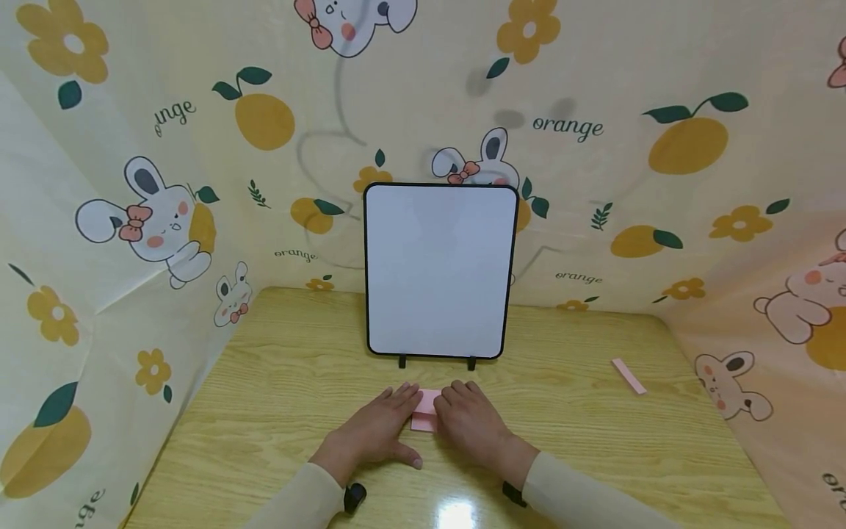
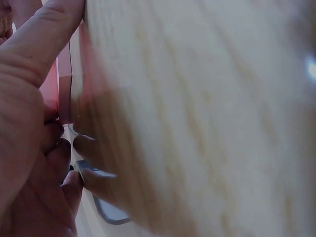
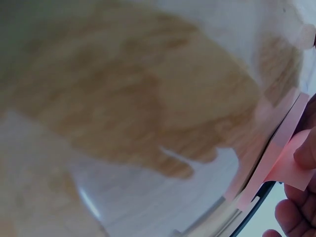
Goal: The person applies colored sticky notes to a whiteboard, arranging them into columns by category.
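A small piece of pink paper point(image 1: 424, 422) lies on the table between both hands, with a crease or folded edge running across it. My left hand point(image 1: 377, 427) rests flat at the paper's left side, its fingers extended over that edge and the thumb spread toward me. On the other side my right hand point(image 1: 474, 425) has its fingers curled over the paper's right end, which they hide. In the right wrist view a flap of the pink paper point(image 3: 292, 165) stands up from the flat part, with the thumb against it. The left wrist view shows the pink paper point(image 2: 64, 94) edge-on beside the left fingers.
Behind the hands stands a white board point(image 1: 439, 272) with a black frame on two small black feet. A narrow pink paper strip point(image 1: 628, 376) lies on the wooden table point(image 1: 284, 367) to the right. Patterned cloth point(image 1: 423, 95) encloses the table's back and sides.
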Action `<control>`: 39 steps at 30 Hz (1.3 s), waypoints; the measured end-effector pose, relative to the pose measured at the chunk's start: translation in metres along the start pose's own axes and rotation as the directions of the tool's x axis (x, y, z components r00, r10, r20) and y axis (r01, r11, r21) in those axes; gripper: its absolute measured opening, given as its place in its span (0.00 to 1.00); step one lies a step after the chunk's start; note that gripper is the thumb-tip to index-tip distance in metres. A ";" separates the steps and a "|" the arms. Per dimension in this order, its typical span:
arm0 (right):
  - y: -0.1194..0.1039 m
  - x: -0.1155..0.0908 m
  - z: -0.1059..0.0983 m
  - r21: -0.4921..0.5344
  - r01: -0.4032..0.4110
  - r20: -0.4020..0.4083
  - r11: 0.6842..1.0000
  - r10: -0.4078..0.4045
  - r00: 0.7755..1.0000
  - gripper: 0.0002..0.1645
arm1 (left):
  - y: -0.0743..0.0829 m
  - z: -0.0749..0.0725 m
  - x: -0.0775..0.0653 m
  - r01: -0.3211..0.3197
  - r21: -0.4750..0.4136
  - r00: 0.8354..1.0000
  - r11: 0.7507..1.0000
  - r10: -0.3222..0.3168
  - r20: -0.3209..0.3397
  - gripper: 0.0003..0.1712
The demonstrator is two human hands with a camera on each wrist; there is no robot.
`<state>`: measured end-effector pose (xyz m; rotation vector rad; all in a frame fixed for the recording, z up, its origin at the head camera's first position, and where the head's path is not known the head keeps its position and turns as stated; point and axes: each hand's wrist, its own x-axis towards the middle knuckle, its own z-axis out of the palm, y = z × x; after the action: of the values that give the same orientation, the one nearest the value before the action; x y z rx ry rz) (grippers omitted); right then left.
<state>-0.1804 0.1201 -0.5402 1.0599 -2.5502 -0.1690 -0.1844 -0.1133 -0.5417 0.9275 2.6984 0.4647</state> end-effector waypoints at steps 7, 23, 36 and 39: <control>0.002 0.000 0.000 0.030 -0.017 0.008 0.999 0.017 1.000 0.09 | 0.002 -0.003 -0.001 0.002 -0.012 1.000 1.000 -0.002 -0.002 0.68; 0.004 0.000 0.001 0.048 -0.033 -0.013 0.998 0.034 0.999 0.11 | -0.004 0.001 -0.006 0.002 -0.003 0.999 1.000 -0.002 -0.034 0.67; 0.010 0.007 -0.006 0.066 -0.058 -0.041 0.996 0.061 0.997 0.12 | 0.007 -0.002 -0.033 -0.029 0.057 0.997 0.998 0.033 -0.071 0.53; 0.012 0.010 -0.006 0.077 -0.065 -0.079 0.995 0.072 0.994 0.11 | 0.013 0.000 -0.034 -0.061 0.092 0.996 0.994 0.066 -0.061 0.49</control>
<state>-0.1920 0.1220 -0.5285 0.9834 -2.5319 -0.0121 -0.1513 -0.1246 -0.5320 1.0423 2.7744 0.3949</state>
